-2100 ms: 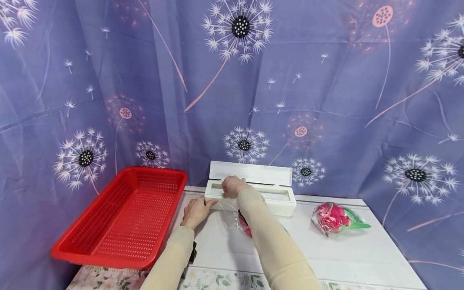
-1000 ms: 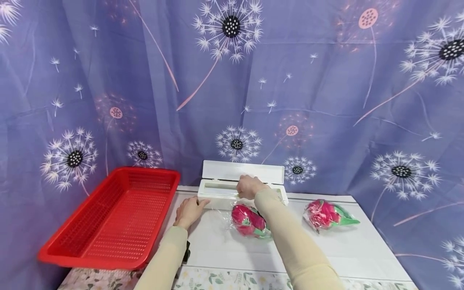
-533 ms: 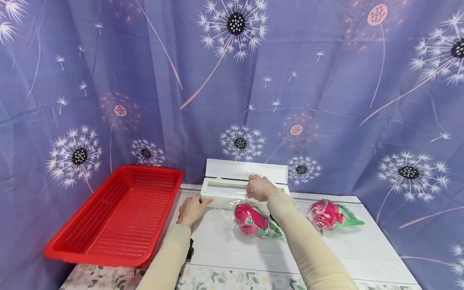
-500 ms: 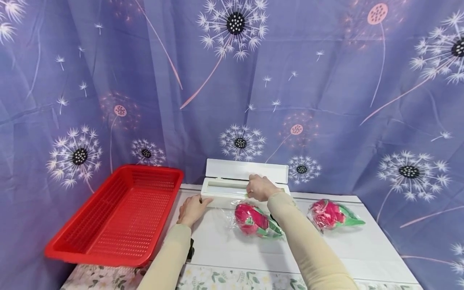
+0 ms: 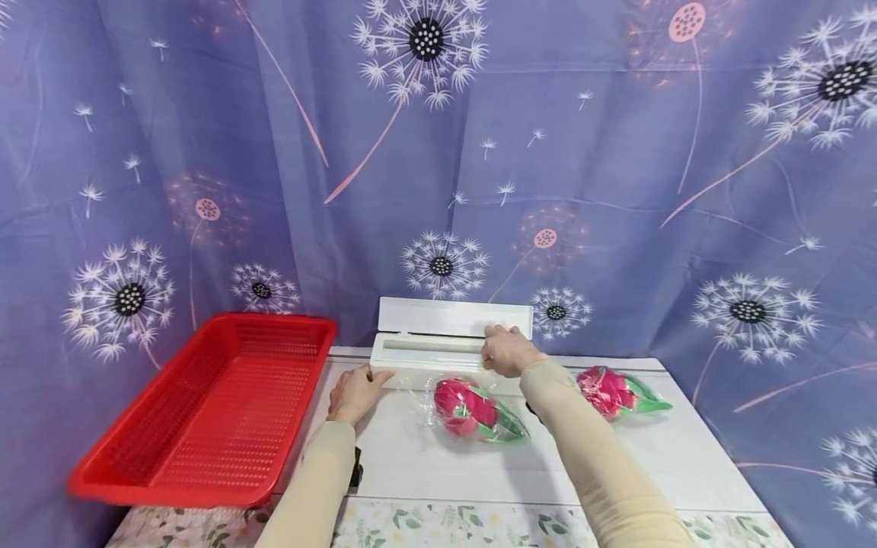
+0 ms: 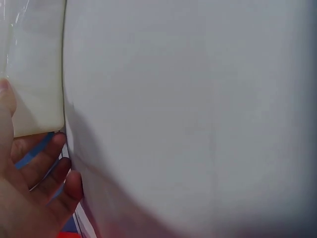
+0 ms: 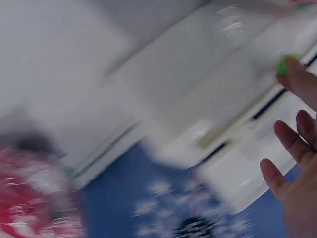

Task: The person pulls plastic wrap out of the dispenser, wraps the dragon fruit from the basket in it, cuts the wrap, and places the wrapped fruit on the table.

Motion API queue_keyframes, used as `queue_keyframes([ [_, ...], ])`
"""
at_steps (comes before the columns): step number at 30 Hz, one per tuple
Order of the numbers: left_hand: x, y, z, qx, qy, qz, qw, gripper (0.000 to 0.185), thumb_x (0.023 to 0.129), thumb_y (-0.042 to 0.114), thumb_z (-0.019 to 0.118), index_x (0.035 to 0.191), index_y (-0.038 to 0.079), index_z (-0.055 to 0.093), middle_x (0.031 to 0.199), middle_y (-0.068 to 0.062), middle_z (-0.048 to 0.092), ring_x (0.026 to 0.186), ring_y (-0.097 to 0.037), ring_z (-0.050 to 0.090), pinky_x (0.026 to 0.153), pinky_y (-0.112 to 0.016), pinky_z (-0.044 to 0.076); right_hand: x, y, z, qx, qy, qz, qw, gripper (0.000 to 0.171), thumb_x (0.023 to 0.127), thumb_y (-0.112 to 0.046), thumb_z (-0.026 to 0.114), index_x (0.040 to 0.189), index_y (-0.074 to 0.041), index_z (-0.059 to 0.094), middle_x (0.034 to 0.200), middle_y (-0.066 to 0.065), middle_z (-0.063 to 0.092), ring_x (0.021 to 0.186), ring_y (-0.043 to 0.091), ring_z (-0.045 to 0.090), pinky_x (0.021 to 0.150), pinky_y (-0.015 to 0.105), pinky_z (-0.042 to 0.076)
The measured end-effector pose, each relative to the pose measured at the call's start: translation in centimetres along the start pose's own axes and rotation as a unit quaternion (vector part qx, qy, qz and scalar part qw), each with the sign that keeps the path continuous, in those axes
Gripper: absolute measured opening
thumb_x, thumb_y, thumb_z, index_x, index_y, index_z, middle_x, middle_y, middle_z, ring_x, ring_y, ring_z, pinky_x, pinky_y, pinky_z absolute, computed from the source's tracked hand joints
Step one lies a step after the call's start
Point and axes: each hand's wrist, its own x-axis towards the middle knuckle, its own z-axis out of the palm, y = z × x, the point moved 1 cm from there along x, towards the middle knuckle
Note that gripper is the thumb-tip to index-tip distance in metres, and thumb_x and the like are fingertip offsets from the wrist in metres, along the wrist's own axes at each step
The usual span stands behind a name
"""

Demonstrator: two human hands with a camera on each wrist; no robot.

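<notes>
A long white box that looks like a cling film dispenser (image 5: 411, 378) stands at the back of the table, its hinged lid (image 5: 438, 316) raised. My left hand (image 5: 353, 392) holds its left end; in the left wrist view the thumb lies on the front and the fingers extend past the end. Near the right end, my right hand (image 5: 508, 352) pinches a small green slider (image 7: 289, 62) on the box's top, the other fingers spread loosely. In front of the box lies a pink-and-green thing like a dragon fruit (image 5: 466, 407), under crinkled clear film.
A second pink-and-green piece (image 5: 606, 392) in clear wrap lies right of my right forearm. A red perforated basket (image 5: 205, 411) stands at the left. Behind the table hangs a blue dandelion-print curtain (image 5: 582, 266); floral cloth (image 5: 404, 521) covers the front edge.
My right hand has travelled from the left part of the box to near its right end. The nearer pink piece has come into view from behind that forearm. The left hand keeps its place.
</notes>
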Motion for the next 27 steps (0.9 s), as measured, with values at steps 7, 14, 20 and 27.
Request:
queue_keyframes([
  [7,-0.1,-0.5,-0.2,0.005,-0.001,0.003,1.0,0.048,0.086,0.065,0.061,0.074,0.018,0.062,0.076,-0.004,0.062,0.071,-0.022,0.056,0.066,-0.043,0.042,-1.9,1.6,1.1,0.022,0.023,-0.009,0.999,0.012,0.09,-0.024,0.07,0.078,-0.023,0.073,0.084,-0.003,0.04,0.084,0.019,0.043,0.071,0.041,0.038],
  [14,0.0,-0.2,0.2,0.009,0.001,0.003,1.0,0.046,0.085,0.066,0.062,0.077,0.02,0.065,0.08,-0.004,0.064,0.074,-0.023,0.057,0.067,-0.043,0.043,-3.1,2.6,1.6,0.008,0.045,-0.02,0.999,0.017,0.09,-0.025,0.07,0.073,-0.025,0.069,0.083,-0.004,0.038,0.081,0.018,0.041,0.071,0.039,0.036],
  [20,0.1,0.1,0.4,0.004,-0.004,-0.001,1.0,0.049,0.085,0.067,0.061,0.073,0.019,0.06,0.071,-0.003,0.058,0.07,-0.022,0.053,0.066,-0.041,0.04,-3.3,3.2,1.6,0.003,0.053,-0.035,0.998,0.022,0.09,-0.023,0.07,0.069,-0.022,0.066,0.082,-0.003,0.035,0.078,0.018,0.038,0.068,0.036,0.033],
  [27,0.0,0.1,0.4,0.007,0.01,-0.003,0.9999,0.049,0.084,0.067,0.061,0.073,0.019,0.06,0.073,-0.004,0.059,0.073,-0.024,0.056,0.066,-0.043,0.042,-3.3,3.3,1.3,-0.006,0.08,-0.05,0.996,0.023,0.089,-0.022,0.071,0.067,-0.023,0.063,0.082,-0.003,0.036,0.079,0.019,0.04,0.068,0.038,0.035],
])
